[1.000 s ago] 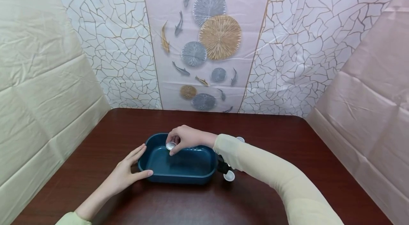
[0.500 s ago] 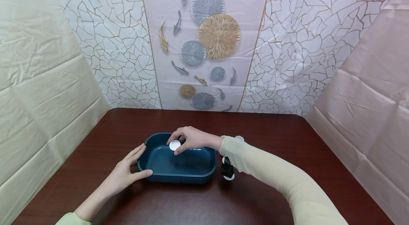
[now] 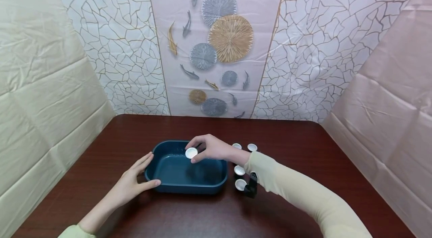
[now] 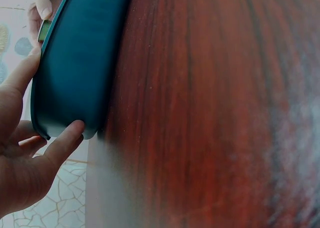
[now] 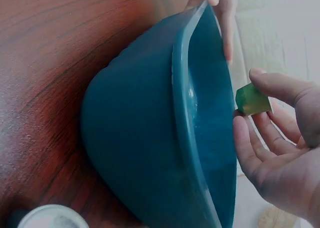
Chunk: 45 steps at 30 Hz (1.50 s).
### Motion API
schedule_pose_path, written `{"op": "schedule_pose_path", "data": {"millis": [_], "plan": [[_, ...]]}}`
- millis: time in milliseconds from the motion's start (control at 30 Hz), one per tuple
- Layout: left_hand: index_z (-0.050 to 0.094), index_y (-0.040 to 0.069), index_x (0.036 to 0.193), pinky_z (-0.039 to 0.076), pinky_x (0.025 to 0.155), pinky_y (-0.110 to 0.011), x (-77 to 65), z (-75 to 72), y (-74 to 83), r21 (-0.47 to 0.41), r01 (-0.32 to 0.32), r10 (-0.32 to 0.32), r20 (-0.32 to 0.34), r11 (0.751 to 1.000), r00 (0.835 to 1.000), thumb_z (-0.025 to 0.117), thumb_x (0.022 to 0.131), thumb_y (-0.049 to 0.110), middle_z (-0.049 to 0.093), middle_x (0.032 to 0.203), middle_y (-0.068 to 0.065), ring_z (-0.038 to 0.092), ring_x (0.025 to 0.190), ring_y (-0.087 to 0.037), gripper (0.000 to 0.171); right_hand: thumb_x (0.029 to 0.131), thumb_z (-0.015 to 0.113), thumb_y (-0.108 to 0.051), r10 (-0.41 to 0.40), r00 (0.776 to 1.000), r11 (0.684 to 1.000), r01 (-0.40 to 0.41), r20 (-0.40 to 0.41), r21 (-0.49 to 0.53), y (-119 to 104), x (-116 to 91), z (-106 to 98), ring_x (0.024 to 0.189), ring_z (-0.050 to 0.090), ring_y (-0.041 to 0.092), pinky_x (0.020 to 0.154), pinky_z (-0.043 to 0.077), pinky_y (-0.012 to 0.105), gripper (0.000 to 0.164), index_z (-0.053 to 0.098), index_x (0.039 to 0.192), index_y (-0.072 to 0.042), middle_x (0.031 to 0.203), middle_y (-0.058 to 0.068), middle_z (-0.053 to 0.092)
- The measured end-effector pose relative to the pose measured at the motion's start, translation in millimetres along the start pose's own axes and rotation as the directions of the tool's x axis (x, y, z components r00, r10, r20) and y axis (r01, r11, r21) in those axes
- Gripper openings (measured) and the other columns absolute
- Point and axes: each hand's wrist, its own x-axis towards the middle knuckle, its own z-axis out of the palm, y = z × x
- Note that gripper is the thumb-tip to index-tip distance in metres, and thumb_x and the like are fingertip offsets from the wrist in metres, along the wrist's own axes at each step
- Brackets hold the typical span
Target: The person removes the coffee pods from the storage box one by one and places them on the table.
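Note:
My right hand (image 3: 213, 148) pinches a small green coffee capsule (image 5: 253, 99) between thumb and fingers. The capsule's white lid (image 3: 191, 152) faces up toward the head view. It is held over the dark teal basin (image 3: 185, 185), which stands on the table. My left hand (image 3: 136, 178) rests against the basin's left end, its fingers straight along the rim and its thumb at the front. In the left wrist view, those fingers (image 4: 62, 143) touch the basin's outer wall. No capsule shows on the part of the basin floor that is visible.
Right of the basin, several white-lidded capsules (image 3: 239, 170) stand on the dark red wooden table (image 3: 189, 215), partly under the right forearm. A black wrist mount (image 3: 251, 187) hangs from the right wrist near the front one. Patterned cloth (image 3: 216, 42) hangs behind.
My right hand has moved right across the basin with the capsule, whose lid has tilted to face the head camera more. More capsules at the right have come into sight. The left hand stays put.

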Motion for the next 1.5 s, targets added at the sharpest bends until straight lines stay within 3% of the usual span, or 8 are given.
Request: {"op": "schedule_pose_path", "data": {"millis": [333, 567, 867, 1167, 1333, 1500], "plan": [[0.035, -0.003, 0.151, 0.056, 0.093, -0.046, -1.9, 0.1, -1.2, -0.008, -0.004, 0.004, 0.001, 1.0, 1.0, 0.077, 0.084, 0.041, 0.032, 0.16, -0.02, 0.05, 0.133, -0.044, 0.09, 0.084, 0.078, -0.015, 0.062, 0.994, 0.996, -0.056, -0.095, 0.068, 8.7, -29.2, -18.3, 0.118, 0.065, 0.018, 0.095, 0.056, 0.035, 0.043, 0.068, 0.126, -0.014, 0.128, 0.0, 0.068], [0.035, -0.002, 0.151, 0.055, 0.094, -0.047, -1.2, 0.5, -1.5, 0.0, -0.005, 0.005, 0.002, 1.0, 1.0, 0.076, 0.084, 0.043, 0.032, 0.16, -0.018, 0.051, 0.134, -0.044, 0.09, 0.084, 0.077, -0.014, 0.096, 0.98, 0.993, -0.083, -0.172, 0.082, 17.6, -58.5, -31.7, 0.112, 0.067, 0.018, 0.09, 0.056, 0.033, 0.043, 0.067, 0.126, -0.019, 0.129, 0.001, 0.068], [0.034, -0.002, 0.152, 0.057, 0.093, -0.045, -0.6, 0.1, -2.0, -0.016, 0.007, -0.006, 0.016, 1.0, 1.0, 0.076, 0.085, 0.042, 0.031, 0.161, -0.019, 0.048, 0.136, -0.043, 0.091, 0.082, 0.08, -0.018, 0.202, 0.933, 0.979, -0.182, -0.297, 0.093, 32.5, -97.2, -39.1, 0.114, 0.064, 0.024, 0.088, 0.056, 0.034, 0.045, 0.068, 0.126, -0.016, 0.122, 0.003, 0.07], [0.034, -0.002, 0.152, 0.057, 0.093, -0.044, 0.4, 0.1, -2.0, -0.023, 0.004, -0.003, 0.022, 1.0, 1.0, 0.076, 0.084, 0.041, 0.031, 0.161, -0.019, 0.049, 0.135, -0.044, 0.091, 0.08, 0.081, -0.018, 0.241, 0.897, 0.97, -0.212, -0.371, 0.118, 49.2, -127.9, -40.8, 0.107, 0.063, 0.023, 0.084, 0.055, 0.031, 0.048, 0.067, 0.126, -0.012, 0.122, 0.008, 0.069], [0.034, -0.002, 0.152, 0.057, 0.093, -0.044, 1.0, -0.1, -2.5, -0.024, -0.003, 0.004, 0.017, 1.0, 1.0, 0.076, 0.084, 0.041, 0.031, 0.161, -0.018, 0.05, 0.134, -0.044, 0.091, 0.081, 0.08, -0.019, 0.225, 0.895, 0.974, -0.197, -0.385, 0.11, 51.4, -138.7, -41.3, 0.111, 0.062, 0.028, 0.086, 0.053, 0.032, 0.047, 0.067, 0.125, -0.011, 0.124, 0.01, 0.068], [0.034, -0.002, 0.152, 0.056, 0.094, -0.046, 0.4, -0.2, -3.3, -0.02, -0.006, 0.007, 0.015, 1.0, 1.0, 0.076, 0.085, 0.041, 0.031, 0.161, -0.018, 0.051, 0.133, -0.045, 0.09, 0.082, 0.08, -0.018, 0.259, 0.889, 0.963, -0.207, -0.377, 0.173, 53.8, -147.8, -39.4, 0.108, 0.064, 0.03, 0.08, 0.055, 0.028, 0.046, 0.067, 0.125, -0.009, 0.13, 0.015, 0.064]]}}
